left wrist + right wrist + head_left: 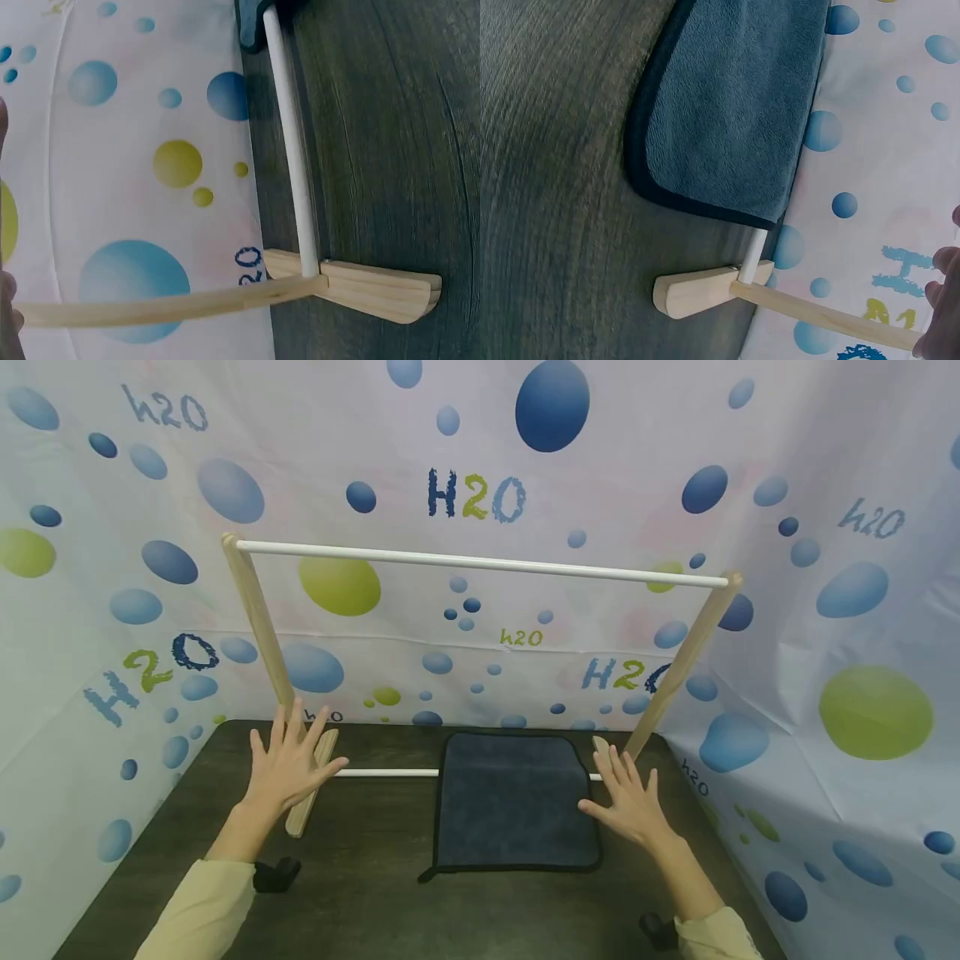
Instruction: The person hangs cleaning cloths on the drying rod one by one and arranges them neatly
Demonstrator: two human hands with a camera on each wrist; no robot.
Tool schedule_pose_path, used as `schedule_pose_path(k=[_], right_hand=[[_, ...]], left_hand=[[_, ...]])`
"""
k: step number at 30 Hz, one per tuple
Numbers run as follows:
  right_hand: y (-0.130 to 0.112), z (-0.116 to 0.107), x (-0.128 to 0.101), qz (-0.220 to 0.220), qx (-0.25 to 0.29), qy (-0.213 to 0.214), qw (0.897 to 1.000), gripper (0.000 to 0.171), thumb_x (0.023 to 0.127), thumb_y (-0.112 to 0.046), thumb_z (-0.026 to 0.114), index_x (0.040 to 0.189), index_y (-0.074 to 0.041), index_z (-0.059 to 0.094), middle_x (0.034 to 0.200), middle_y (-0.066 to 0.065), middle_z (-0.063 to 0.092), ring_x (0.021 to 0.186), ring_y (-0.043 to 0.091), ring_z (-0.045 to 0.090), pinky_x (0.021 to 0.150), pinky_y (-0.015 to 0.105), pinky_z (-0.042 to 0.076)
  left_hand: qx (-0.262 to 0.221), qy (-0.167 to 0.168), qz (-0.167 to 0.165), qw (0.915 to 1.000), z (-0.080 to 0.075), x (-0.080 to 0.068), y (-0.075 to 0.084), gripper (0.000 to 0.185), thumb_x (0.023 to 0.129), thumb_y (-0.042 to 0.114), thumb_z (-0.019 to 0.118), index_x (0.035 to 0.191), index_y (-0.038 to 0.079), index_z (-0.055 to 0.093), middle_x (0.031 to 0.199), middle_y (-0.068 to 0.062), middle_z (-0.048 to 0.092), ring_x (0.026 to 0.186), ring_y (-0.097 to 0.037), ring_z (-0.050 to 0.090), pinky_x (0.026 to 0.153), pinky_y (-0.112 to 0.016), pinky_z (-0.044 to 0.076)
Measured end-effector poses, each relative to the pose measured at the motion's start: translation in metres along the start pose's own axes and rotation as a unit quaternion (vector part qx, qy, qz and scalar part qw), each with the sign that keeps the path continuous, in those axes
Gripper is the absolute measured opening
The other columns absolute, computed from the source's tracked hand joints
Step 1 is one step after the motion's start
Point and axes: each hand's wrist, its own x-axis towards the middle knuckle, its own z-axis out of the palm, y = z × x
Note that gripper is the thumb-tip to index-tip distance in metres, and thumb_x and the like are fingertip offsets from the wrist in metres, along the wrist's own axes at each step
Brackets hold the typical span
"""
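Observation:
A wooden drying rack stands on the dark table (360, 893), with a white top rod (480, 560) between two slanted wooden uprights (258, 618). A dark blue-grey towel (510, 802) lies flat on the table, draped over the rack's low white rod (386, 772). My left hand (288, 772) is open with fingers spread over the rack's left foot (307, 806), holding nothing. Spread and empty too, my right hand (628, 797) is by the towel's right edge, its thumb at the hem. The left wrist view shows the foot (375, 289) and low rod (289, 142). The right wrist view shows the towel (735, 105) and right foot (697, 291).
A white curtain printed with blue and green bubbles (480, 460) walls the table at the back and on both sides. The right upright (682, 664) leans outward near the right curtain. Black wrist mounts (276, 874) show near both sleeves.

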Motion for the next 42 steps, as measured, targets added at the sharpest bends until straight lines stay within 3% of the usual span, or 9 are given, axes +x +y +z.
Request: schedule_pose_path(k=[7, 15, 19, 24, 27, 31, 36, 39, 42], right_hand=[[0.006, 0.004, 0.010, 0.007, 0.043, -0.009, 0.999, 0.087, 0.086, -0.054, 0.055, 0.150, -0.011, 0.017, 0.157, 0.020, 0.007, 0.141, 0.048, 0.006, 0.101, 0.076, -0.006], [0.013, 0.013, 0.018, 0.023, 0.196, -0.041, 0.979, 0.073, 0.094, -0.035, 0.049, 0.148, 0.001, 0.014, 0.153, 0.030, 0.008, 0.139, 0.052, 0.003, 0.099, 0.078, -0.002], [0.012, 0.020, 0.020, 0.019, 0.225, -0.049, 0.973, 0.072, 0.096, -0.033, 0.047, 0.148, 0.003, 0.012, 0.152, 0.031, 0.011, 0.139, 0.053, 0.003, 0.102, 0.076, 0.001], [0.010, 0.029, 0.020, -0.001, 0.249, -0.048, 0.967, 0.071, 0.096, -0.027, 0.049, 0.146, 0.009, 0.013, 0.150, 0.034, 0.013, 0.137, 0.053, 0.010, 0.105, 0.070, 0.014], [0.009, 0.033, 0.019, 0.024, 0.282, -0.066, 0.957, 0.069, 0.098, -0.026, 0.045, 0.147, 0.005, 0.010, 0.152, 0.031, 0.009, 0.139, 0.051, 0.009, 0.107, 0.068, 0.016], [0.009, 0.044, 0.016, 0.074, 0.313, -0.082, 0.943, 0.066, 0.100, -0.030, 0.039, 0.149, -0.001, 0.006, 0.154, 0.027, 0.005, 0.139, 0.050, 0.008, 0.108, 0.068, 0.014], [0.008, 0.058, 0.015, 0.097, 0.299, -0.085, 0.945, 0.069, 0.099, -0.033, 0.039, 0.148, 0.004, 0.007, 0.153, 0.029, 0.005, 0.139, 0.050, 0.007, 0.110, 0.066, 0.011], [0.008, 0.065, 0.016, 0.116, 0.277, -0.097, 0.949, 0.075, 0.098, -0.038, 0.041, 0.147, 0.006, 0.006, 0.152, 0.031, 0.005, 0.139, 0.051, 0.007, 0.111, 0.066, 0.011], [0.006, 0.069, 0.016, 0.140, 0.273, -0.119, 0.944, 0.078, 0.097, -0.042, 0.040, 0.147, 0.006, 0.004, 0.152, 0.032, 0.003, 0.137, 0.053, 0.008, 0.108, 0.068, 0.012]], left_hand=[[-0.038, 0.087, -0.037, 0.9948, -0.002, 0.006, -0.014, 0.081, 0.088, 0.061, 0.045, 0.151, 0.021, 0.014, 0.152, -0.028, 0.014, 0.137, -0.050, 0.016, 0.101, -0.075, 0.011], [-0.068, 0.177, -0.041, 0.9809, -0.003, 0.020, -0.032, 0.073, 0.090, 0.053, 0.048, 0.148, 0.014, 0.026, 0.143, -0.029, 0.033, 0.124, -0.051, 0.035, 0.094, -0.068, 0.033], [-0.109, 0.168, -0.060, 0.9779, -0.009, 0.027, -0.040, 0.070, 0.092, 0.044, 0.050, 0.149, 0.014, 0.022, 0.144, -0.027, 0.035, 0.125, -0.051, 0.035, 0.095, -0.069, 0.031], [-0.161, 0.132, -0.052, 0.9767, -0.015, 0.034, -0.049, 0.070, 0.094, 0.035, 0.052, 0.150, 0.014, 0.017, 0.148, -0.027, 0.029, 0.129, -0.051, 0.031, 0.101, -0.067, 0.025], [-0.180, 0.125, -0.041, 0.9749, -0.018, 0.040, -0.051, 0.070, 0.095, 0.029, 0.053, 0.151, 0.013, 0.015, 0.147, -0.028, 0.030, 0.126, -0.051, 0.035, 0.100, -0.067, 0.026], [-0.204, 0.140, -0.015, 0.9689, -0.019, 0.047, -0.052, 0.072, 0.093, 0.017, 0.057, 0.150, 0.010, 0.015, 0.142, -0.031, 0.036, 0.118, -0.052, 0.042, 0.094, -0.067, 0.031], [-0.217, 0.148, 0.012, 0.9649, -0.022, 0.053, -0.054, 0.077, 0.090, 0.007, 0.059, 0.151, 0.008, 0.011, 0.137, -0.034, 0.039, 0.115, -0.052, 0.046, 0.090, -0.067, 0.036], [-0.211, 0.149, 0.015, 0.9661, -0.023, 0.057, -0.054, 0.077, 0.092, 0.006, 0.056, 0.151, 0.011, 0.008, 0.136, -0.035, 0.040, 0.113, -0.053, 0.047, 0.091, -0.066, 0.036], [-0.206, 0.149, 0.008, 0.9672, -0.023, 0.060, -0.055, 0.077, 0.093, 0.005, 0.054, 0.152, 0.014, 0.005, 0.134, -0.037, 0.041, 0.112, -0.054, 0.048, 0.090, -0.066, 0.037]])
